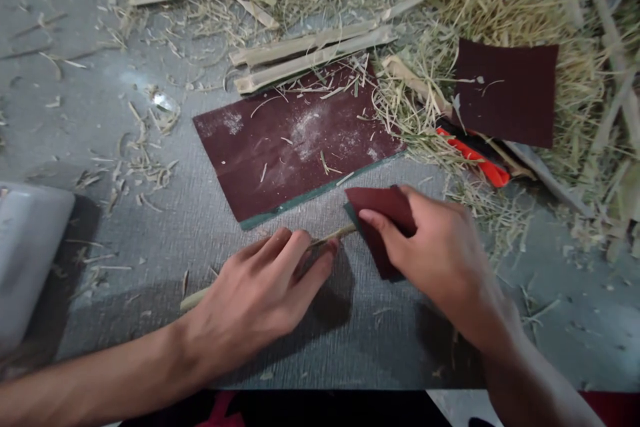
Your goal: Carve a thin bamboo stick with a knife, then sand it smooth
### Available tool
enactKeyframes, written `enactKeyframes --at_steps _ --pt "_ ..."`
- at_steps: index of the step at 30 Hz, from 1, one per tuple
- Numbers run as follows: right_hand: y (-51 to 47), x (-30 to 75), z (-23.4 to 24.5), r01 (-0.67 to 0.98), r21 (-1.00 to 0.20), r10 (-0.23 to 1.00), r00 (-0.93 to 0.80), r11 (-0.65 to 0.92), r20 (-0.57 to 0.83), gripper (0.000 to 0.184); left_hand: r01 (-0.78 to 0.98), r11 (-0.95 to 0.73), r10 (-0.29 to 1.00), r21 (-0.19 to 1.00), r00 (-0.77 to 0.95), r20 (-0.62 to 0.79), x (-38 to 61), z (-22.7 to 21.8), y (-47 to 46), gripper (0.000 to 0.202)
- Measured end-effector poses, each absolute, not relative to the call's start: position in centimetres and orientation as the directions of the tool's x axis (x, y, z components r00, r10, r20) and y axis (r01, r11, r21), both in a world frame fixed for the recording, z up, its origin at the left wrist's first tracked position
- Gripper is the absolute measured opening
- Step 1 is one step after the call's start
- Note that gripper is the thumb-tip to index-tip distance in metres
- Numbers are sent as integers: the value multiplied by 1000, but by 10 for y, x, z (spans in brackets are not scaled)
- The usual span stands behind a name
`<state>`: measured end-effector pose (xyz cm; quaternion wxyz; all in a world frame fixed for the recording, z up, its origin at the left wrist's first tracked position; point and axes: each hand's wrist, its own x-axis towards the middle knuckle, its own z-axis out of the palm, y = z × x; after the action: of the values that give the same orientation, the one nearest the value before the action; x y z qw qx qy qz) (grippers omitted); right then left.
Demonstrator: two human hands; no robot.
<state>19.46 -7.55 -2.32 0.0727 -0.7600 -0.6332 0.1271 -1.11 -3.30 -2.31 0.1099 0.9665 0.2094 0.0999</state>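
Observation:
My left hand (273, 280) is closed around a thin pale bamboo strip (333, 235), which shows beyond the fingertips and runs rightward. Pinched in my right hand (440, 247) is a folded piece of reddish-brown sandpaper (383, 217) with a green backing edge. The strip's right end goes behind or into this fold; its tip is hidden. Just beyond both hands lies a larger sandpaper sheet (285, 153), dusted with pale powder and a few shavings. Another pale strip end (194, 299) shows past my left wrist; whether it is the same piece I cannot tell.
Split bamboo pieces (315, 57) lie across the big sheet's far edge. Shavings (480, 0) are heaped at the far right, with a square of sandpaper (507, 93) and a red-and-black tool (475, 157) among them. A pale box-like object (33, 247) stands at the left.

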Motion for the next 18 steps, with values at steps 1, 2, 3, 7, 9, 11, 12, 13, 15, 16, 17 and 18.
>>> enactKeyframes --at_steps 1,2,3,7,9,11,12,13,15,16,17,18 --pt "-75 195 -24 946 -254 979 190 -203 -76 26 389 -888 432 247 889 153 -11 -23 -33 33" --pt "-75 196 -24 945 -246 977 207 -214 -53 28 389 -888 432 245 888 157 -11 -23 -33 34" --pt "-75 197 -25 943 -252 976 212 -218 -52 29 387 -888 431 248 888 157 -12 -23 -33 35" --pt "-75 197 -24 925 -334 979 137 -180 -149 25 389 -879 437 275 888 141 -12 -22 -33 36" --pt "-74 198 -24 938 -276 976 182 -210 -121 27 397 -871 449 288 882 143 -11 -22 -33 35" --pt "-74 199 -24 943 -237 971 219 -235 -92 29 398 -868 454 298 879 147 -11 -21 -33 35" --pt "-73 199 -24 942 -245 972 210 -231 -108 28 400 -866 456 300 878 147 -10 -21 -33 35" --pt "-73 199 -24 940 -264 973 187 -217 -134 27 402 -864 459 304 877 142 -10 -20 -32 35" --pt "-73 200 -25 941 -264 972 176 -213 -156 25 412 -858 469 307 872 139 -10 -20 -32 37" --pt "-72 201 -25 944 -240 970 198 -228 -141 26 418 -856 474 305 870 138 -9 -20 -32 38" --pt "-72 201 -26 945 -221 968 219 -242 -124 28 422 -855 477 301 868 140 -9 -20 -32 38" --pt "-72 202 -26 944 -216 966 229 -251 -119 29 421 -857 475 297 868 142 -9 -20 -32 38"
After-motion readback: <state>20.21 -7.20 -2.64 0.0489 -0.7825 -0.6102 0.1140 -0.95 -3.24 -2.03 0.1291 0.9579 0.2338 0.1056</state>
